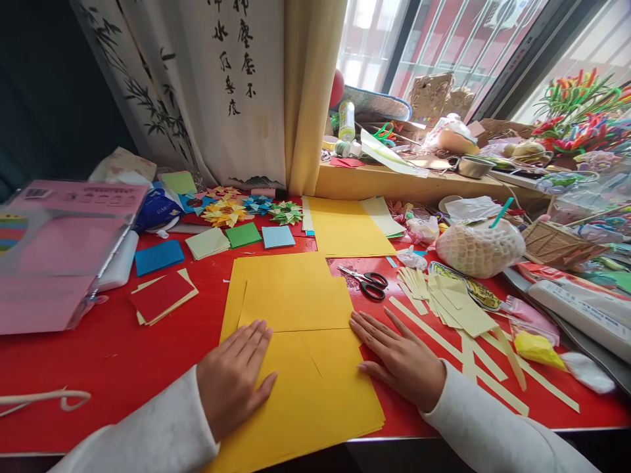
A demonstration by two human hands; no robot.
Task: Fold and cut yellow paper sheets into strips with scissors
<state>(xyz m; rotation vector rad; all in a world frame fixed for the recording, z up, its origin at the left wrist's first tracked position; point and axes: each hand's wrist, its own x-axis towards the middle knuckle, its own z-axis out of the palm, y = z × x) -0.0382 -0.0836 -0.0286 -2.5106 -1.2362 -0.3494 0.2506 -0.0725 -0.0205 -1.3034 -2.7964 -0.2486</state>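
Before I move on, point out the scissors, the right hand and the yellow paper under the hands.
Scissors [363, 279]: head view, where the blades meet the handles.
Right hand [405, 360]: head view, back of the hand.
Yellow paper [298, 361]: head view, bare top surface near its middle.

Yellow sheets [320, 391] between the hands: patch under left hand [234, 381] hidden, near-left corner cut off by bottom edge. Both sleeves [152, 420] run out of frame there too. Left of left hand: pink packet [69, 276] and pale hooked piece [73, 399] clipped by left edge; packet print too small to read. Right of right hand [401, 361]: white box [576, 305] clipped by right edge, label unreadable.
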